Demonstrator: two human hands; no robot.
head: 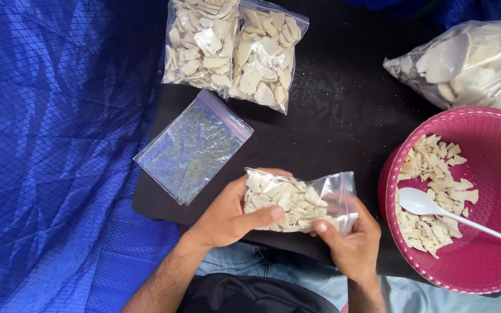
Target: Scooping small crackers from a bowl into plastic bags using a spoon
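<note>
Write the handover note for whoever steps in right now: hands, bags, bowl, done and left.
Left hand: grips the bottom end of the part-filled zip bag, thumb across its front.
Right hand: pinches the bag's open zip end.
Done: two filled bags lie at the far edge of the black board.
Left: the bag in hand looks unsealed; one empty zip bag lies flat on the board; pale chips and a white spoon sit in the pink bowl; a large bag of bigger pieces lies behind it.

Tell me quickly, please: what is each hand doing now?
Left hand: closed on the filled bag.
Right hand: closed on the same bag, at its zip end.
</note>
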